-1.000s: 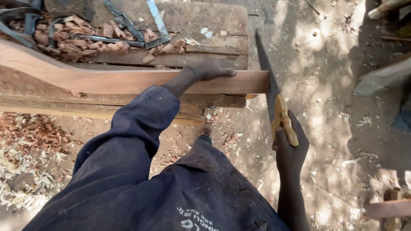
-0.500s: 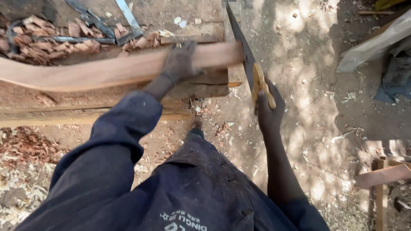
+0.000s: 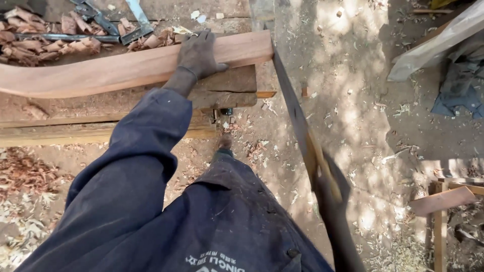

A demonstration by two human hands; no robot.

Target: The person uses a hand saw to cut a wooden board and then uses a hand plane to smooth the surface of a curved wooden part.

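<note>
My left hand [image 3: 200,54] presses flat on a long curved reddish wooden plank [image 3: 101,74] that lies across a rough workbench [image 3: 227,83]. Its fingers wrap over the plank's far edge, close to the plank's right end. My right hand [image 3: 330,184] is blurred and grips the wooden handle of a hand saw [image 3: 295,111]. The saw's dark blade slants up and to the left, and its upper part meets the plank's right end. My arms are in dark blue sleeves.
Wood shavings and metal tools [image 3: 108,25] lie at the back of the bench. A pale beam [image 3: 75,132] runs under the bench front. Shavings [image 3: 25,176] cover the dirt at left. A plank [image 3: 433,43], dark cloth [image 3: 461,95] and a wooden frame [image 3: 443,201] lie at right.
My right hand has pulled the saw down and back toward me, so the handle is now lower in view. My left hand still holds the plank down.
</note>
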